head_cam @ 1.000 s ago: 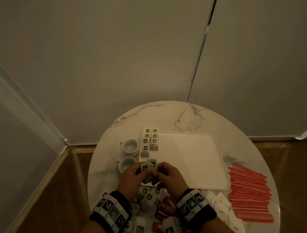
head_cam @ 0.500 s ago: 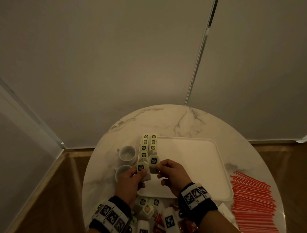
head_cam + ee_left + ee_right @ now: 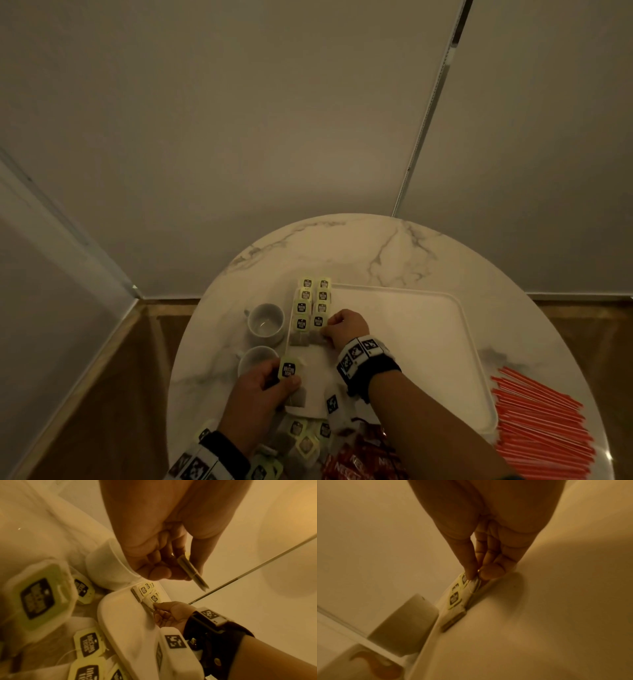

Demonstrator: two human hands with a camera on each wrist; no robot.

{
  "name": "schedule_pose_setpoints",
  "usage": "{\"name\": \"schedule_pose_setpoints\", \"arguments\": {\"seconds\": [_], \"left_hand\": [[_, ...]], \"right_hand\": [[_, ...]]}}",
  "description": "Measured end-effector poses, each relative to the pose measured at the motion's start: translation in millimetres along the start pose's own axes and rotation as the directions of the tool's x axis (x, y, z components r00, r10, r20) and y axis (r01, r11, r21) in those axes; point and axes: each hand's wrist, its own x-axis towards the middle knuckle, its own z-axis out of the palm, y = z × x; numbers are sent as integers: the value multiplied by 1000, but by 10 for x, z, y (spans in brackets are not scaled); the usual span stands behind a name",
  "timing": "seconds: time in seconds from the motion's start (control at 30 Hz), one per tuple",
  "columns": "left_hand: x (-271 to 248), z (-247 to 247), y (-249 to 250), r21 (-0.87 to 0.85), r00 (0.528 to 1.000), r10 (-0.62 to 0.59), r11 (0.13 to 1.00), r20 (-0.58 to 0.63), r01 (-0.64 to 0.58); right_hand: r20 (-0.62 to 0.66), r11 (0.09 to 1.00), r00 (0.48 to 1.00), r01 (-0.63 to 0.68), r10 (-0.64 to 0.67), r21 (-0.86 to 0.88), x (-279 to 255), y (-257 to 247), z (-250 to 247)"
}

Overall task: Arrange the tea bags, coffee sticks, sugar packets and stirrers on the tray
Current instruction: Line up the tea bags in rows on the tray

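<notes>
**Tea bags: two columns on tray, one bag in each hand**

Tea bag rows (image 3: pixel 312 308): two overlapping columns along the left edge of the white tray (image 3: pixel 411 342), centre of the head view, tags facing up. Nearest bag of the right column (image 3: pixel 317 334) is pinched at its lower edge by the right hand (image 3: pixel 346 329); right wrist view shows thumb and fingers (image 3: pixel 471 566) closed on the bag's corner, bag lying on the tray surface in line with the row.

Left hand (image 3: pixel 260 394), lower centre of the head view, grips a separate tea bag (image 3: pixel 291 380) between thumb and curled fingers, tag up, over the tray's near-left corner. In the left wrist view that bag (image 3: pixel 192 572) is seen edge-on, held clear of the tray.

Loose tea bag pile (image 3: pixel 301 442) sits on the tabletop (image 3: pixel 342 246) at the bottom of the frame, just below the tray's near edge. Red coffee sticks (image 3: pixel 363 459) lie right of the pile, partly under the right forearm. Orange-red stirrers (image 3: pixel 544 428) are fanned out on the tabletop at lower right, just beside the tray's right edge.

Two white cups (image 3: pixel 265 320) stand left of the tray, close to the tea bag rows; the nearer one is partly covered by the left hand.
</notes>
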Motion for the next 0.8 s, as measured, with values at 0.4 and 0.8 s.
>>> {"name": "schedule_pose_setpoints", "arguments": {"seconds": [0.4,0.8], "left_hand": [[8,-24,32,40,1000,-11,999,-15,12],[31,-9,9,23,1000,-12,1000,10,12]], "right_hand": [[-38,981,999,29,-36,-191,97,40,36],[-67,980,995,63,-77,-189,19,48,9]]}}
